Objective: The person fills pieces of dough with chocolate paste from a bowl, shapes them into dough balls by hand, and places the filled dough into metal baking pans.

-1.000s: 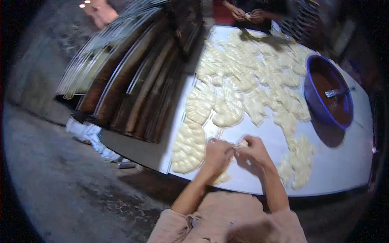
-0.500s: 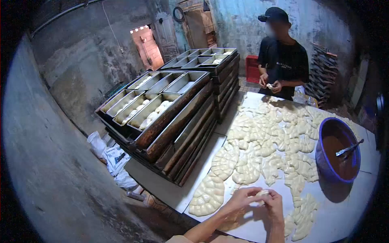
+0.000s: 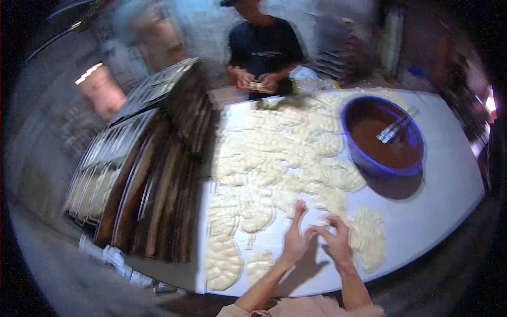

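Observation:
My left hand [image 3: 297, 238] is over the white table, its fingers stretched out and pointing away from me. Beside it, my right hand [image 3: 336, 239] is curled, thumb and fingers closed on a small pale piece of dough [image 3: 321, 224] that is partly hidden and blurred. The two hands nearly meet at this piece. Flattened dough pieces [image 3: 285, 153] cover much of the table ahead, laid close together in sheets. More dough [image 3: 368, 238] lies right of my right hand, and a scalloped sheet [image 3: 223, 264] lies at the left edge.
A blue tub [image 3: 422, 158] of brown filling, with a utensil [image 3: 390, 132] in it, stands on the table [image 3: 443, 185] at right. Stacked baking pans [image 3: 142, 201] rise at left. Across the table a person in a black shirt [image 3: 266, 47] holds something small.
The view has swung right, so the pans and tub sit further left in it. My hands have come apart; the left fingers have straightened, while the dough piece is at my right hand.

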### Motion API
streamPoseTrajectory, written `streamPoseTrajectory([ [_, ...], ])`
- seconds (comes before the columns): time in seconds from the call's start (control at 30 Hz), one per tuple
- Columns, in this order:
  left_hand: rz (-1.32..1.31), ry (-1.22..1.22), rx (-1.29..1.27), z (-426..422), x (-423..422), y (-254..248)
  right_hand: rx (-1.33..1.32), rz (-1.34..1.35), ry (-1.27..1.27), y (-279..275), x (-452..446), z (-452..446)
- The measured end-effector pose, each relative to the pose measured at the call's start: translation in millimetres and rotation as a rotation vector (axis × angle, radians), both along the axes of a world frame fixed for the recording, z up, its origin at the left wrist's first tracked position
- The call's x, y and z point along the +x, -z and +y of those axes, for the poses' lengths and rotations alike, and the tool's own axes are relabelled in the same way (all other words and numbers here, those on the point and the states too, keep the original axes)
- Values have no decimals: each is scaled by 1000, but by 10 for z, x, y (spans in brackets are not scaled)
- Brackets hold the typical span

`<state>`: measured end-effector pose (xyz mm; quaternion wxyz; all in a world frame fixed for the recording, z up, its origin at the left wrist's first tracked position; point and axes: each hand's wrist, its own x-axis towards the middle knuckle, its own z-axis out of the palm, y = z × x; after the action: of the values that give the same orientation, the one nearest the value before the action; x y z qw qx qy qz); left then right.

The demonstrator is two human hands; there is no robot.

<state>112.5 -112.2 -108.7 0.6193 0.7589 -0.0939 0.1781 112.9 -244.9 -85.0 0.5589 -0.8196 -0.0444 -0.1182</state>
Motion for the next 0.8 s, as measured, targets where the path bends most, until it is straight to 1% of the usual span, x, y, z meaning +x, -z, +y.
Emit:
streamPoseTrajectory([
  [0.07,-42,185,-220,-176,38,-43,523,281,-130,-115,-17,-26],
  [0.1,-66,264,-341,-348,115,-18,778,378,-217,-146,7,-133],
  [0.17,-55,243,-493,-589,165,81,1250,411,-294,-330,-1,-220],
  [0.2,-28,243,-499,-732,188,-25,1243,442,-286,-414,33,-348],
  [0.27,18,327,-643,-1037,250,-29,1289,471,-377,-420,160,-650],
  [0.3,100,378,-583,-1034,269,-16,1312,497,-433,-394,258,-780],
  [0.37,256,485,-440,-1025,299,10,1033,207,-362,-507,649,-1082],
  [0.4,349,526,-432,-988,297,30,895,76,-295,-564,842,-1232],
  [0.43,442,567,-419,-935,300,75,850,38,-253,-518,1142,-1460],
  [0.47,416,533,-313,-870,300,122,706,74,-205,-631,1358,-1671],
  [0.5,505,466,-260,-777,303,-1,561,109,-163,-745,1574,-1868],
  [0.53,539,407,-262,-684,327,73,346,216,-132,-759,1813,-2082],
  [0.57,573,349,-263,-601,333,144,130,317,-102,-696,2046,-2251],
  [0.67,644,210,-243,-467,347,100,-593,389,-163,-434,2514,-2446],
  [0.7,648,219,-231,-443,342,118,-773,486,-222,-312,2617,-2436],
  [0.77,656,237,-208,-404,303,182,-1036,655,-493,-191,2725,-2451],
  [0.8,670,254,-216,-409,270,204,-952,582,-478,-180,2735,-2479],
])
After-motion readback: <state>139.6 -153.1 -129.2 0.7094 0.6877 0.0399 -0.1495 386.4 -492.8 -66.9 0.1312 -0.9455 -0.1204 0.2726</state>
